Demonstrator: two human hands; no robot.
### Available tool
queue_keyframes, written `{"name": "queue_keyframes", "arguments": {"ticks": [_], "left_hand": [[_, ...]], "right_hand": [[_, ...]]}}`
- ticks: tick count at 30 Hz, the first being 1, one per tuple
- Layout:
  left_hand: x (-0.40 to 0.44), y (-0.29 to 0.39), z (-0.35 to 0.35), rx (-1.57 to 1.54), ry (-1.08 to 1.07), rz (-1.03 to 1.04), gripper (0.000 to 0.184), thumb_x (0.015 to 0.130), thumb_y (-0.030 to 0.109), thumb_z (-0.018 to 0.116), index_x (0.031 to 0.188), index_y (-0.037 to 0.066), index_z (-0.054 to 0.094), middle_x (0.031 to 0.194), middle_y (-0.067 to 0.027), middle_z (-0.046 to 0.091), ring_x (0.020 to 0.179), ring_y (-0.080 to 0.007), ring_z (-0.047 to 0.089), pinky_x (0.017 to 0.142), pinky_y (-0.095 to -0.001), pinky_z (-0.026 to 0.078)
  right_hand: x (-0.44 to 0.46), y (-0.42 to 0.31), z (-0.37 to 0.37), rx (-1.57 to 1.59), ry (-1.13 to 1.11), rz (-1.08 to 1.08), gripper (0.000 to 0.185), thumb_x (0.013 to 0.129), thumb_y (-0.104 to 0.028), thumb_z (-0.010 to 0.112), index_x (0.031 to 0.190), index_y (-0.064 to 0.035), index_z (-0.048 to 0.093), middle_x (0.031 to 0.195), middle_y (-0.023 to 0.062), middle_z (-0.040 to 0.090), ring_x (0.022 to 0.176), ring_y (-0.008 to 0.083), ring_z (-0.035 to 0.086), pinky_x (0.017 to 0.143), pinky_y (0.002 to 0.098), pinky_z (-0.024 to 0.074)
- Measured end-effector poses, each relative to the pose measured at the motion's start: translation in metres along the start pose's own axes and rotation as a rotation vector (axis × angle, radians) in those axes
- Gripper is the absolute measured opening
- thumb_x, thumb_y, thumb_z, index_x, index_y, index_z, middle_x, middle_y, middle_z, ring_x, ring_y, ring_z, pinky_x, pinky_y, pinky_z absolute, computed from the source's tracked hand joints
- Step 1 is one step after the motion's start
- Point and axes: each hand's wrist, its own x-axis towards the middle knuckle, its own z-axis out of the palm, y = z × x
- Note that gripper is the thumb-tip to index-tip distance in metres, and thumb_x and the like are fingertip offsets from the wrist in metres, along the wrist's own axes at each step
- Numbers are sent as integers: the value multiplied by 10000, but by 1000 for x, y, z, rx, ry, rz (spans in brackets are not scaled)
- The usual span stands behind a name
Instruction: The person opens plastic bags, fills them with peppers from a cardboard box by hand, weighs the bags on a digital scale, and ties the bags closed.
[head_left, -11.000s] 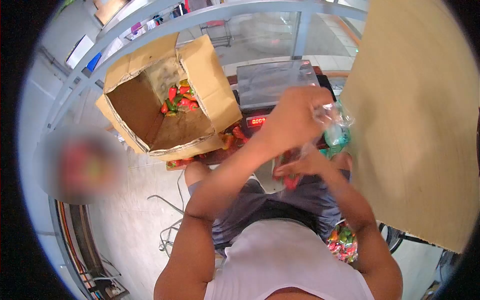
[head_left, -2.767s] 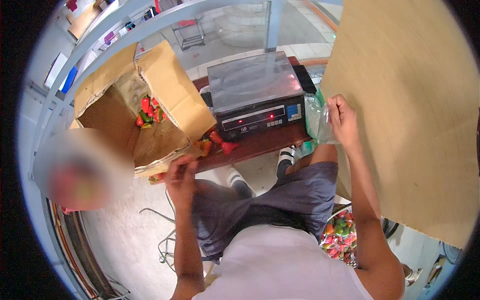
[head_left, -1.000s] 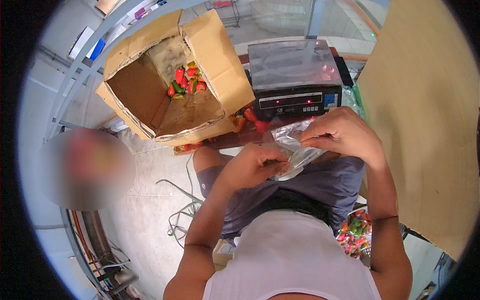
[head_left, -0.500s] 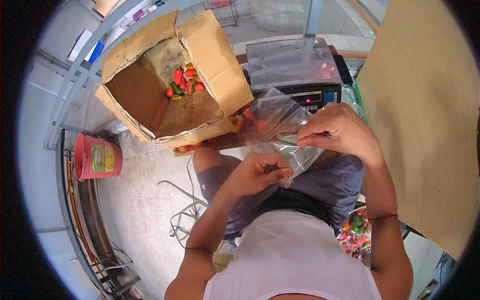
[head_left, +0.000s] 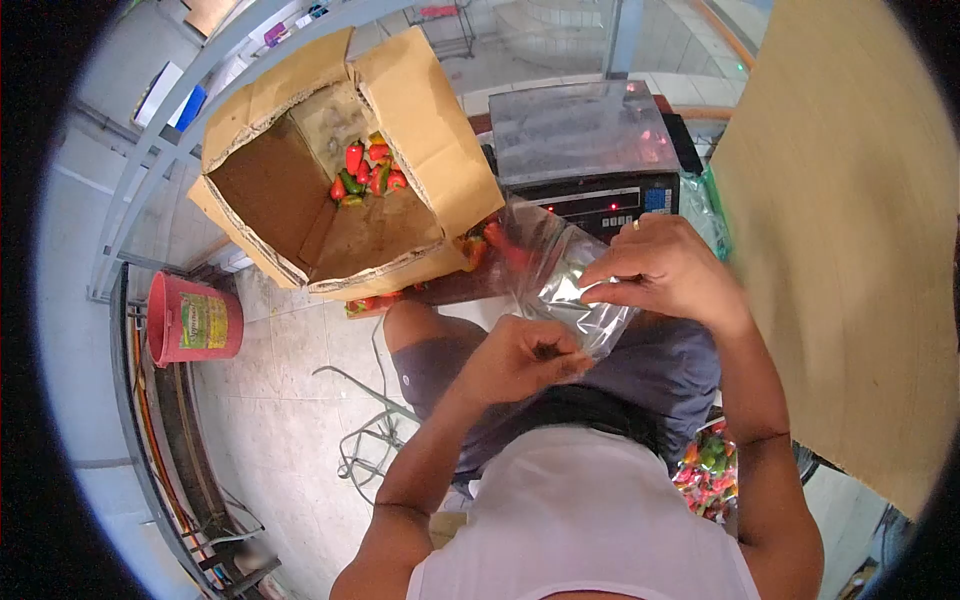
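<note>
A clear plastic bag stretches between my two hands above my lap. My left hand is closed, pinching the bag's near edge between thumb and fingers. On the other side, my right hand pinches the bag's right edge, with a ring on one finger. The far end of the bag lies in front of the weighing scale. Red and orange peppers sit beside and partly behind the film; whether any are inside it I cannot tell. A cardboard box tilts open at the upper left, holding several red and green peppers.
A red bucket stands on the tiled floor at left. Loose green strapping lies near my leg. At lower right is a bag of mixed peppers. A tall wooden panel borders the right side, close to my right arm.
My right hand has moved slightly left and down. The bag's film has shifted, with its opening between the hands showing brighter and wider. My left hand has barely moved.
</note>
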Motion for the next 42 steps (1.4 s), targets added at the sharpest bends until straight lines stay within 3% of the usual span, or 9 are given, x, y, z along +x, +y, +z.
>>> {"name": "queue_keyframes", "arguments": {"ticks": [2, 6, 10, 13, 16, 23, 31, 37, 42], "left_hand": [[-2, 11, -4, 18, -40, -157, 104, 929, 71, 712, 852, 9, 680, 766, -9, 665, 705, -40, 584, 625, -228, 478], [-1, 5, 6, -133, 75, -38, 123, 880, 59, 768, 817, 18, 671, 807, -13, 689, 737, -48, 614, 649, -223, 495], [-1, -10, 7, -208, 253, -76, 147, 833, 28, 803, 802, 33, 659, 858, -27, 703, 788, -75, 639, 692, -235, 510], [0, -26, 10, -189, 320, -26, 163, 816, 19, 814, 833, 38, 654, 890, -18, 690, 814, -79, 633, 713, -237, 508], [6, -48, 20, -122, 382, 73, 228, 789, 85, 854, 810, 32, 633, 823, 14, 645, 755, -59, 583, 681, -205, 462], [-1, -39, 12, -343, 174, -175, 151, 814, -1, 793, 914, 19, 681, 934, -6, 659, 853, -89, 626, 735, -248, 514], [1, -50, 19, -368, 351, -71, 152, 814, -20, 790, 827, 32, 648, 910, -26, 681, 809, -86, 632, 716, -247, 530], [-6, -54, 17, -418, 337, -114, 198, 818, -51, 757, 806, 81, 611, 906, -4, 663, 870, -119, 650, 783, -289, 545], [-11, -78, 11, -913, 438, -244, 118, 904, 59, 700, 913, 110, 593, 918, -26, 679, 883, -177, 673, 819, -338, 553]], "right_hand": [[0, 0, 1, -25, -2, -16, 195, 702, -214, 873, 853, -168, 759, 664, -17, 632, 628, 197, 592, 582, 356, 427], [-3, 2, 8, -119, 62, -22, 258, 729, -180, 866, 951, -132, 744, 715, 1, 636, 673, 170, 616, 586, 331, 456], [-23, -14, 25, 58, 577, 243, 186, 762, -99, 840, 911, -77, 729, 862, 49, 691, 734, 174, 645, 652, 334, 515], [-57, -23, 45, 277, 257, 536, 162, 799, -140, 827, 892, -55, 724, 823, 48, 684, 703, 144, 633, 616, 291, 497], [-62, -35, 68, 327, 98, 590, 174, 839, -182, 800, 891, -37, 721, 803, 54, 684, 671, 144, 628, 598, 266, 485], [-85, -20, 77, 500, 76, 775, 224, 887, -231, 769, 937, -17, 724, 871, 52, 713, 729, 99, 641, 631, 257, 504], [-80, -29, 82, 817, 60, 848, 159, 893, -42, 740, 1028, 27, 690, 942, 44, 721, 849, 92, 668, 760, 223, 548], [-95, -13, 91, 709, 235, 809, 170, 927, -60, 697, 1087, -9, 673, 989, 60, 727, 897, 106, 677, 799, 259, 552], [-100, -5, 104, 1563, 573, 811, 222, 944, -32, 652, 1157, -53, 590, 891, 38, 684, 794, 119, 659, 778, 287, 562]]}}
